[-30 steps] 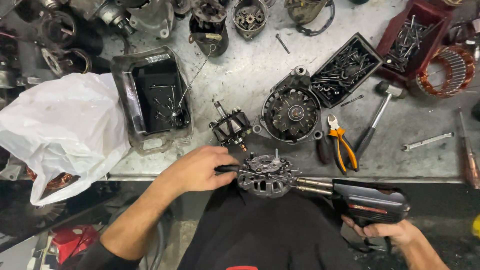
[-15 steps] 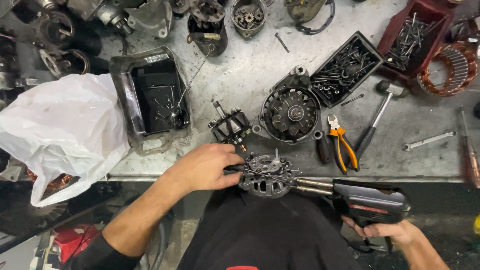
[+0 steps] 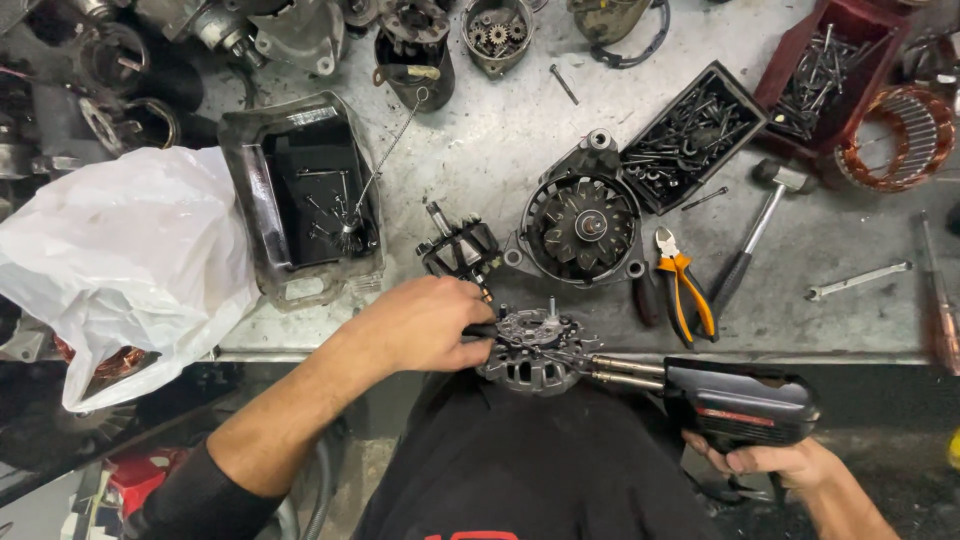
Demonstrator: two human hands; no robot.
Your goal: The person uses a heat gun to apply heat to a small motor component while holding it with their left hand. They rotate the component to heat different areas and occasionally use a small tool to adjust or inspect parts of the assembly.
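My left hand (image 3: 420,325) grips the left side of a round grey alternator part (image 3: 535,350) that rests at the near edge of the metal bench (image 3: 480,160). In my right hand (image 3: 775,462) is a black soldering gun (image 3: 735,400); its two metal prongs reach left onto the alternator part. Just beyond my left hand lies a black rotor with a shaft (image 3: 458,245). An alternator housing with a fan (image 3: 582,220) lies behind the part.
Orange-handled pliers (image 3: 685,285), a hammer (image 3: 755,230) and a spanner (image 3: 858,281) lie to the right. Two trays of screws (image 3: 690,135) (image 3: 830,75) stand far right, a black tray (image 3: 300,195) and a white plastic bag (image 3: 110,260) to the left. Motor parts line the far edge.
My left hand has shifted slightly right along the alternator part. The soldering gun and my right hand stay in place.
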